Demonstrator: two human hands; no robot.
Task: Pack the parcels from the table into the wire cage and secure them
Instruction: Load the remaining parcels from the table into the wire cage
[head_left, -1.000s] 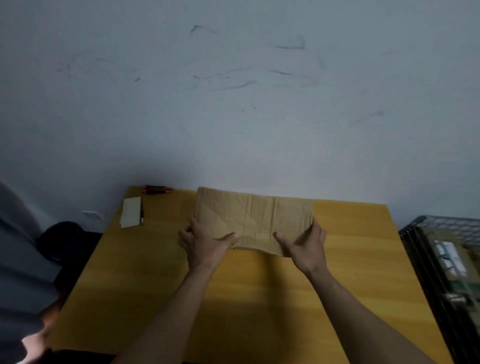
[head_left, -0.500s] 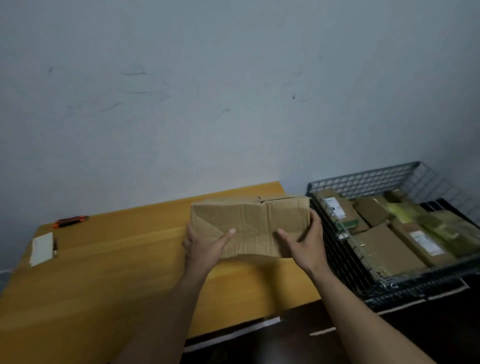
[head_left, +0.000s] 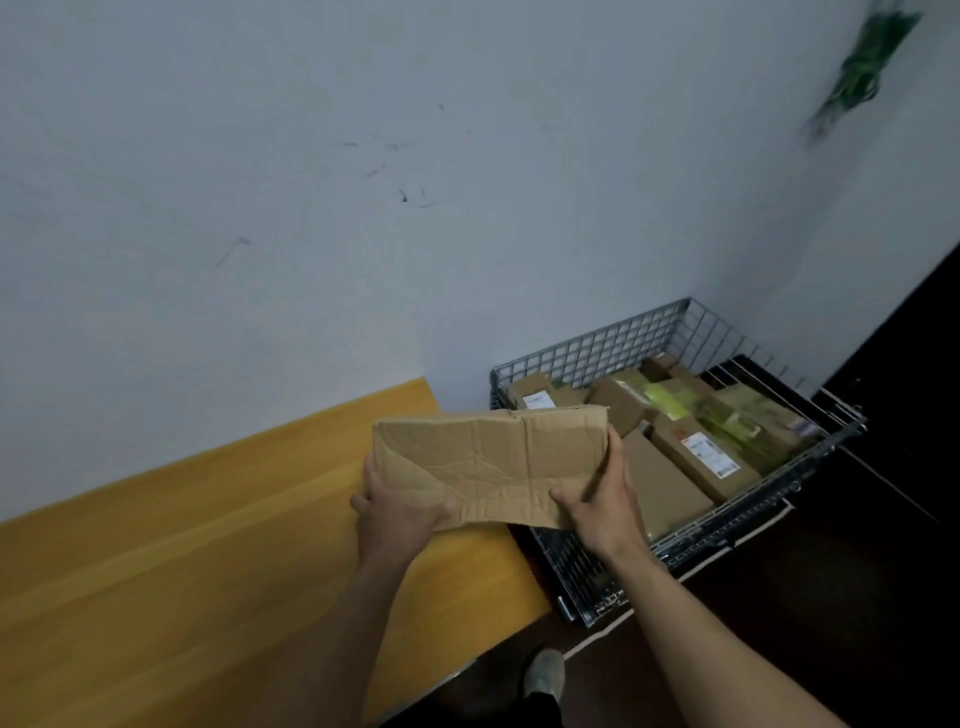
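Both hands are gripping a creased, flattened cardboard sheet (head_left: 493, 462) by its lower corners and holding it up off the surface. The left hand (head_left: 400, 512) is wrapping its fingers behind the lower-left corner with the thumb lying over the front. The right hand (head_left: 605, 506) is pinching the lower-right corner, thumb on the front and fingers running up behind the right edge. Neither hand is open; each is clamped on the cardboard.

A second ago the same grip was holding the sheet over the middle of the table, with the cage only just showing far off to the right. Now the sheet is hanging over the table's (head_left: 208, 545) right end, which lies below and to the left of the grip, and the right hand is hovering above the near-left corner of the wire cage (head_left: 587, 358).

Beyond and to the right of the right hand, the cage is sitting low in the corner of the room, already crowded with brown parcels (head_left: 701, 457) lying side by side, several with white labels. The stretch of table in view is showing no parcels, so the packing is probably done – the sheet is most likely heading in as a cover or filler to hold the load steady.

Below the grip, between the two forearms, a shoe (head_left: 544, 673) is showing on the dark floor.
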